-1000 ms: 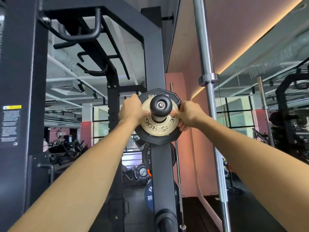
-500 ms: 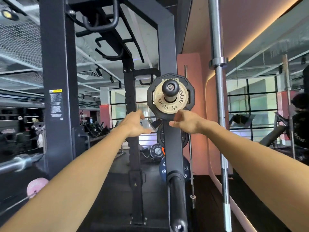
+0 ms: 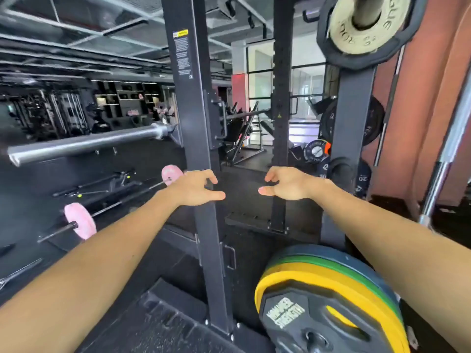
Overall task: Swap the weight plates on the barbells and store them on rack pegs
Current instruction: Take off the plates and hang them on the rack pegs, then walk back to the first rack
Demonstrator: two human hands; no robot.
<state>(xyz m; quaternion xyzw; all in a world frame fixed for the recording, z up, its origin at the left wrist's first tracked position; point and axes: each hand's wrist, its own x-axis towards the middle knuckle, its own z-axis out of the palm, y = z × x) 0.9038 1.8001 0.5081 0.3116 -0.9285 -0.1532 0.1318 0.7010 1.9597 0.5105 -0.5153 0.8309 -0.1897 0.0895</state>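
A small gold plate [image 3: 344,34] sits on a peg at the top right, in front of a larger black plate [image 3: 328,56] on the same rack upright [image 3: 353,118]. Both my hands hang in the air well below it and hold nothing. My left hand [image 3: 195,188] has loosely spread fingers in front of the middle upright [image 3: 201,154]. My right hand [image 3: 288,184] is relaxed, a little to the right of it. Low at the right, a black plate [image 3: 313,324] fronts yellow [image 3: 339,284], green and blue plates. The empty end of a racked barbell [image 3: 84,145] points out at the left.
A thin bar with pink plates [image 3: 80,221] lies on the dark floor at the left. More plates [image 3: 316,151] hang lower on the right upright. A steel bar [image 3: 448,154] leans upright at the far right beside a pink wall.
Both hands let go of the gold plate on the peg and dropped away from it. My view swung down and left, so the peg now sits at the top right.
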